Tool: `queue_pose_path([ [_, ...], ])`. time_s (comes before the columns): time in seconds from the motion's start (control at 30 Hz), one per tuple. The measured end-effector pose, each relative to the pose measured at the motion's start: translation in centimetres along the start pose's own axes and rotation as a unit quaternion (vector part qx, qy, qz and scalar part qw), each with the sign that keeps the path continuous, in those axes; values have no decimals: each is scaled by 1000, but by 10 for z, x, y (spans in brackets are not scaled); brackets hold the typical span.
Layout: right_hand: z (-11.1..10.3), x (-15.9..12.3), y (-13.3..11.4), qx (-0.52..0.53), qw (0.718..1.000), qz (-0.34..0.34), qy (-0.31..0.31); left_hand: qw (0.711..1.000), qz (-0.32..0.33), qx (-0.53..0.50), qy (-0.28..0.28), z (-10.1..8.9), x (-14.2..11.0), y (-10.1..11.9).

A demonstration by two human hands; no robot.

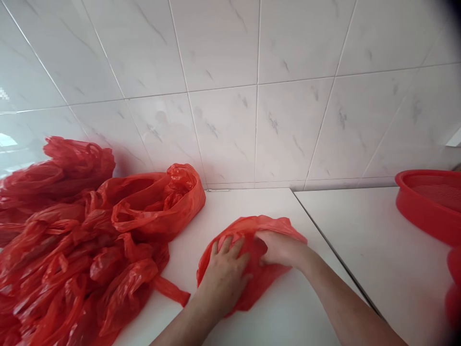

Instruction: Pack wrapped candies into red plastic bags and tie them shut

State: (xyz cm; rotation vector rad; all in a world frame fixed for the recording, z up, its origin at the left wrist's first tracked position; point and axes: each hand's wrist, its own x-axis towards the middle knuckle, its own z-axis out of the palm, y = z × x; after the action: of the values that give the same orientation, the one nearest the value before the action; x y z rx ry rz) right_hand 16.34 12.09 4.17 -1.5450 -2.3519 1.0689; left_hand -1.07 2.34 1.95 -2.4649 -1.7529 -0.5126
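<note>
Left hand [226, 276] lies spread over the red plastic bag [257, 290], fingers loose; right hand [279, 247] curls in at the bag's right part, we cannot tell whether it pinches the film; we see the bag on the white tabletop [295, 317], left of the dark seam [338, 254]; red bag heap [72, 250] sits left, red basket [427, 211] far right.

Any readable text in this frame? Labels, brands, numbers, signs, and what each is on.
None readable.
No lettering visible on the centre red bag, heap of red bags, red basket or wall tiles.
Pixelated patch at left edge: unreadable.
</note>
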Motion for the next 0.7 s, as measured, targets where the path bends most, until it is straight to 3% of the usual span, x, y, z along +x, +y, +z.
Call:
queue_pose_path([
  [0.1,12,-8,2,-34,999,-8,-33,996,-83,1,-20,6,0,-17],
  [0.17,11,-19,8,-53,997,-31,-42,994,-99,-26,-33,5,1,-21],
  [0.37,-19,-43,16,51,990,-65,-114,995,-10,-78,-61,4,2,-12],
  [0.57,-10,-15,32,183,983,-25,-2,990,71,-100,-73,7,-1,-4],
  [0.7,-1,-2,44,230,972,16,41,987,109,-111,-40,3,0,-4],
])
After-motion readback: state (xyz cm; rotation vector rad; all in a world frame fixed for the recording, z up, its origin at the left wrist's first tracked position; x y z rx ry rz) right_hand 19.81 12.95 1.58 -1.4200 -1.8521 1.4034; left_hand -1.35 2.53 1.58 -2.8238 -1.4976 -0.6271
